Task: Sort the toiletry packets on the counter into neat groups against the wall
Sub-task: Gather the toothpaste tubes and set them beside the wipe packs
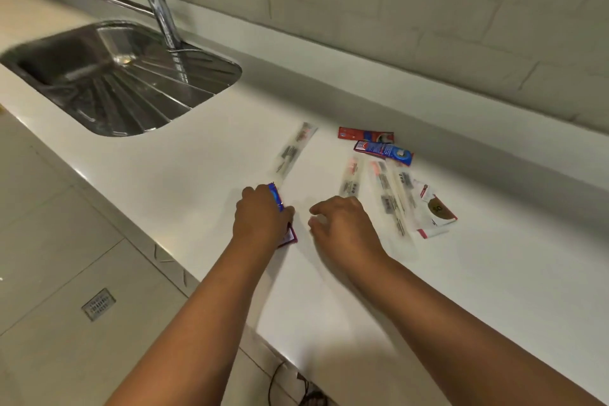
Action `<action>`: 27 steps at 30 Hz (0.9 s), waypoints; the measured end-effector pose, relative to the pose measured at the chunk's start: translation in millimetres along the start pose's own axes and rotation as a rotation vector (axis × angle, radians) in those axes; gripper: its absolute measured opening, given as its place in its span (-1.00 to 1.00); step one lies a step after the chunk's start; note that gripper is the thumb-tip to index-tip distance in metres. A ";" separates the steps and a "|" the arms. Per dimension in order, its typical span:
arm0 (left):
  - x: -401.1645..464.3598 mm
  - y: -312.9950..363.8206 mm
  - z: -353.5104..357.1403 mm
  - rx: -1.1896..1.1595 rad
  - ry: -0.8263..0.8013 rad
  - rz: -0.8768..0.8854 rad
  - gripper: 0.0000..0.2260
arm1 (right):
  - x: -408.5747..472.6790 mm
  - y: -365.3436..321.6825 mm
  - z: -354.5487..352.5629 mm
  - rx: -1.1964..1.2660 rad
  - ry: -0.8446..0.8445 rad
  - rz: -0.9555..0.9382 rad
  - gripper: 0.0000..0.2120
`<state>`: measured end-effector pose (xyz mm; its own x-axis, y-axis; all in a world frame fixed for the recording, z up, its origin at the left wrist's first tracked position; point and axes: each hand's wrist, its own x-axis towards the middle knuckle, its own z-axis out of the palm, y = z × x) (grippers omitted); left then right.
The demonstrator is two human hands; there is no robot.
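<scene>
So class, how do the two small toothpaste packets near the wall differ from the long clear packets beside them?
The toothpaste packets are short and brightly printed in red and blue; the clear packets are long, narrow and see-through. The toothpaste packets lie crosswise, nearer the wall; the clear packets run lengthwise towards it. All lie flat on the counter, unsorted.

"50" on brown-patched packet [436, 212]

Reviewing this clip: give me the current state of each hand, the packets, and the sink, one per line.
left hand: grips a blue and red packet above the counter.
right hand: fingers loosely curled, holds nothing.
lone clear packet: flat, apart from the rest.
two toothpaste packets: flat, overlapping.
clear packets cluster: loose, ungrouped, away from the wall.
sink: tap not running.
</scene>
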<state>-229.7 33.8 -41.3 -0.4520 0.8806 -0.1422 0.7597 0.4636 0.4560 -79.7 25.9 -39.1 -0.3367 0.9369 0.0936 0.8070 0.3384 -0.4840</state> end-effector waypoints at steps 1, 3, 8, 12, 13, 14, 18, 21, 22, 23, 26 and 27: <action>0.9 -1.8 0.1 0.003 0.000 0.004 -0.58 | 2.1 -4.0 4.0 -0.006 -0.016 0.000 -0.72; 0.9 -2.7 -1.9 0.009 -0.003 0.026 -0.66 | 5.2 -9.0 8.8 0.001 -0.037 0.007 -0.72; -1.2 -7.4 -13.9 -0.003 -0.032 0.060 -0.81 | 9.3 -15.1 16.5 0.005 -0.068 0.009 -0.74; 4.4 -16.8 -22.7 -0.020 -0.067 0.110 -0.83 | 8.3 -16.6 17.8 0.064 -0.066 0.047 -0.75; 4.8 -18.2 -26.2 -0.032 -0.069 0.115 -0.86 | 7.9 -16.1 18.2 0.086 -0.066 0.059 -0.76; 4.5 -18.5 -28.6 -0.057 -0.080 0.105 -0.89 | 6.9 -14.9 18.0 0.105 -0.064 0.070 -0.76; 4.3 -24.3 -26.3 -0.322 -0.163 0.029 -0.94 | 4.1 -10.5 16.4 0.187 -0.048 0.084 -0.79; 0.1 -19.4 -21.1 -0.599 -0.237 0.008 -0.95 | 0.1 -7.4 8.4 0.328 -0.034 0.146 -0.82; -2.4 -15.1 -20.2 -0.671 -0.260 0.004 -0.96 | -0.9 -6.6 5.3 0.403 -0.025 0.203 -0.81; -6.2 -9.6 -19.8 -0.743 -0.287 0.003 -0.95 | -1.5 -4.4 3.4 0.497 -0.020 0.285 -0.81; -14.7 13.6 -13.5 -0.890 -0.344 0.028 -0.91 | -6.8 8.7 -7.6 0.863 -0.056 0.505 -0.81; -17.5 21.0 -11.7 -0.919 -0.352 0.037 -0.91 | -9.3 13.8 -11.6 0.950 -0.077 0.531 -0.83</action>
<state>-211.2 27.0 -19.0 -0.1576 0.9410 -0.2996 0.0440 0.3098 0.9498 -59.8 22.8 -36.6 -0.1117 0.9244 -0.3647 0.1648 -0.3446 -0.9242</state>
